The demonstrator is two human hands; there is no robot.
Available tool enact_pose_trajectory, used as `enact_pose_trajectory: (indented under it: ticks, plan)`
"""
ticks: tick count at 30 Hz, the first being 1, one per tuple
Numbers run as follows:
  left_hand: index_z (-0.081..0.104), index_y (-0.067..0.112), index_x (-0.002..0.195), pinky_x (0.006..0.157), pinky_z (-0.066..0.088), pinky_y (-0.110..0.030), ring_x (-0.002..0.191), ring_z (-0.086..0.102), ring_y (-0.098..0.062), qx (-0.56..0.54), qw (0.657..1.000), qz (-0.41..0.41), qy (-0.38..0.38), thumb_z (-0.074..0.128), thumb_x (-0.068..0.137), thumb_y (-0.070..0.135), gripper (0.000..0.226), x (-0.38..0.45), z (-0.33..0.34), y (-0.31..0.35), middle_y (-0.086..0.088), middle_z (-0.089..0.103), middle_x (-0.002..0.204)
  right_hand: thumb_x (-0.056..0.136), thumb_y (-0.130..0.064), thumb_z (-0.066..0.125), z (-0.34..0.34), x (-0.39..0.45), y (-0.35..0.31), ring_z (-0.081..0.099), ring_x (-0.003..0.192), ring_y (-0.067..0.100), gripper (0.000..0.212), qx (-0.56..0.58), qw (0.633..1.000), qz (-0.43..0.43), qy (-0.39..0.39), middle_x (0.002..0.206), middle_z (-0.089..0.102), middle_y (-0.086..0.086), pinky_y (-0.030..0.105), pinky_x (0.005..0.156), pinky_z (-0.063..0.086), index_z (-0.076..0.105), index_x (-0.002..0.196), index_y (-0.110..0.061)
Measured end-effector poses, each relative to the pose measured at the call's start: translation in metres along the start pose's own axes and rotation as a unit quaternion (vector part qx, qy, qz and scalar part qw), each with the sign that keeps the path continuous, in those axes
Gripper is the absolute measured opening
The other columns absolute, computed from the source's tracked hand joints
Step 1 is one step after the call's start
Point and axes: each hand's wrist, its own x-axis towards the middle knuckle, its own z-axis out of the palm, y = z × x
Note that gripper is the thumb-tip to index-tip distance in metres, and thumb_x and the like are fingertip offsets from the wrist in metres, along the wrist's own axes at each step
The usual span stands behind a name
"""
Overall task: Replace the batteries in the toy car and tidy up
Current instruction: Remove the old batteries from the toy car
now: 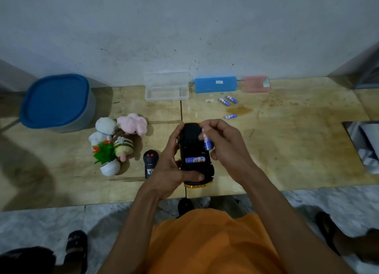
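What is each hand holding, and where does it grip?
Left hand grips the upturned toy car round its side and near end. Right hand pinches a battery by its upper part, above the car.

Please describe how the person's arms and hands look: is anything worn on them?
Both arms are bare from the shirt down; no sleeve reaches the forearms. The left hand and the right hand wear no gloves, and no watch, ring or bracelet shows. The shirt is orange.

Yellow toy car (194, 148) upside-down, 1 battery (194, 160) in compartment, 3 batteries (228, 106) loose on table.
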Motion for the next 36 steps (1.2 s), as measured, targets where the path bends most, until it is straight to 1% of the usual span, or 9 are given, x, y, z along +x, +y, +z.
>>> enact_pose_trajectory:
  ticks: [3, 7, 9, 12, 17, 22, 26, 31, 36]
  plan:
    - [0.029, 0.045, 0.152, 0.085, 0.059, -0.048, 0.123, 0.061, -0.031, -0.001, 1.000, 0.008, 0.005, 0.079, 0.060, -0.029, 0.128, 0.000, -0.005, -0.002, -0.004, 0.042, 0.151, 0.102, -0.021, 0.052, -0.005, -0.002, -0.004, 0.048, 0.059, 0.014, 0.013, 0.109, 0.989, 0.104, 0.011, 0.070, 0.054, -0.001, 0.025, 0.046, 0.033, 0.062, 0.096, -0.016]
    - [0.029, 0.047, 0.152, 0.085, 0.059, -0.050, 0.125, 0.060, -0.030, -0.014, 1.000, 0.007, 0.003, 0.081, 0.055, -0.024, 0.130, 0.002, -0.007, -0.002, -0.003, 0.045, 0.149, 0.099, -0.033, 0.061, -0.009, -0.012, 0.003, 0.041, 0.055, 0.010, 0.024, -0.009, 0.994, 0.106, 0.009, 0.057, 0.045, -0.012, 0.019, 0.044, 0.030, 0.058, 0.082, -0.017]
    - [0.026, 0.045, 0.153, 0.085, 0.059, -0.049, 0.125, 0.060, -0.030, -0.018, 1.000, 0.008, 0.007, 0.079, 0.054, -0.027, 0.134, 0.002, -0.009, -0.002, -0.002, 0.046, 0.149, 0.100, -0.029, 0.058, -0.010, -0.017, 0.006, 0.043, 0.047, -0.001, 0.019, -0.094, 0.991, 0.091, -0.013, 0.048, 0.049, -0.020, 0.009, 0.042, 0.030, 0.067, 0.088, -0.018]
    - [0.023, 0.042, 0.154, 0.083, 0.060, -0.046, 0.124, 0.061, -0.028, -0.022, 0.999, 0.020, 0.012, 0.074, 0.057, -0.033, 0.134, 0.002, -0.010, -0.001, 0.002, 0.047, 0.149, 0.100, -0.022, 0.059, -0.009, -0.024, 0.012, 0.048, 0.041, -0.007, 0.019, -0.146, 0.984, 0.093, -0.037, 0.043, 0.051, -0.025, 0.008, 0.042, 0.034, 0.076, 0.101, -0.015]
    - [0.021, 0.044, 0.155, 0.086, 0.058, -0.053, 0.123, 0.063, -0.029, 0.002, 0.999, 0.030, 0.013, 0.074, 0.061, -0.033, 0.133, 0.002, -0.010, -0.002, 0.007, 0.046, 0.151, 0.100, -0.020, 0.060, 0.000, -0.029, 0.013, 0.042, 0.037, -0.001, 0.020, -0.071, 0.984, 0.160, -0.023, 0.048, 0.050, -0.016, 0.011, 0.037, 0.029, 0.074, 0.113, -0.014]
    - [0.020, 0.047, 0.154, 0.089, 0.056, -0.060, 0.121, 0.064, -0.029, 0.033, 0.999, 0.033, 0.018, 0.077, 0.062, -0.030, 0.133, 0.003, -0.012, -0.003, 0.016, 0.052, 0.145, 0.098, -0.020, 0.061, 0.005, -0.028, 0.009, 0.035, 0.044, 0.007, 0.014, 0.024, 0.975, 0.219, -0.016, 0.056, 0.049, -0.004, 0.023, 0.044, 0.021, 0.073, 0.103, -0.014]
    - [0.018, 0.046, 0.155, 0.086, 0.059, -0.052, 0.116, 0.067, -0.025, 0.041, 0.999, 0.028, 0.021, 0.075, 0.063, -0.030, 0.133, 0.005, -0.011, -0.004, 0.020, 0.053, 0.142, 0.100, -0.018, 0.059, 0.006, -0.029, 0.013, 0.035, 0.043, 0.005, 0.015, 0.042, 0.974, 0.220, 0.010, 0.058, 0.048, -0.004, 0.022, 0.043, 0.022, 0.073, 0.105, -0.013]
    - [0.018, 0.045, 0.155, 0.081, 0.060, -0.041, 0.115, 0.068, -0.023, 0.029, 0.999, 0.024, 0.032, 0.074, 0.063, -0.032, 0.133, 0.006, -0.014, -0.007, 0.015, 0.056, 0.140, 0.099, -0.022, 0.062, 0.009, -0.027, 0.019, 0.038, 0.039, 0.002, 0.016, 0.036, 0.977, 0.208, 0.033, 0.050, 0.050, -0.009, 0.020, 0.038, 0.025, 0.072, 0.107, -0.013]
    - [0.019, 0.044, 0.156, 0.085, 0.059, -0.047, 0.118, 0.066, -0.026, 0.015, 0.999, 0.020, 0.033, 0.073, 0.063, -0.033, 0.132, 0.007, -0.016, -0.008, 0.009, 0.051, 0.147, 0.099, -0.023, 0.062, 0.012, -0.027, 0.023, 0.043, 0.038, -0.002, 0.015, 0.014, 0.985, 0.168, 0.044, 0.065, 0.054, -0.005, 0.011, 0.038, 0.032, 0.074, 0.103, -0.014]
